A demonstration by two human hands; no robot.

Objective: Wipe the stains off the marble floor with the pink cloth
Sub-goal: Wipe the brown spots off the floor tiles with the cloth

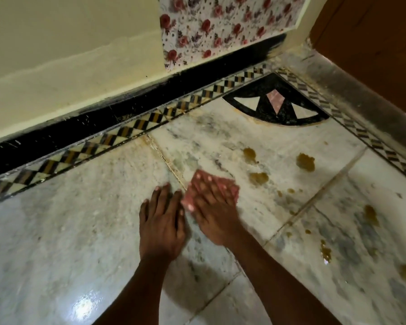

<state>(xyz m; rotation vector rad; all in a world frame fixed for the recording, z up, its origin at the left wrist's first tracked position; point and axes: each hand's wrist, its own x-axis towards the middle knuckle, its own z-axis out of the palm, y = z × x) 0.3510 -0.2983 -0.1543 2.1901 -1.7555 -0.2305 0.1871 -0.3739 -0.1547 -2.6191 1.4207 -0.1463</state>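
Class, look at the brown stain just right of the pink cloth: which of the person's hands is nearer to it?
Right. The right hand presses the pink cloth just left of that stain; the left hand lies flat on the floor farther left.
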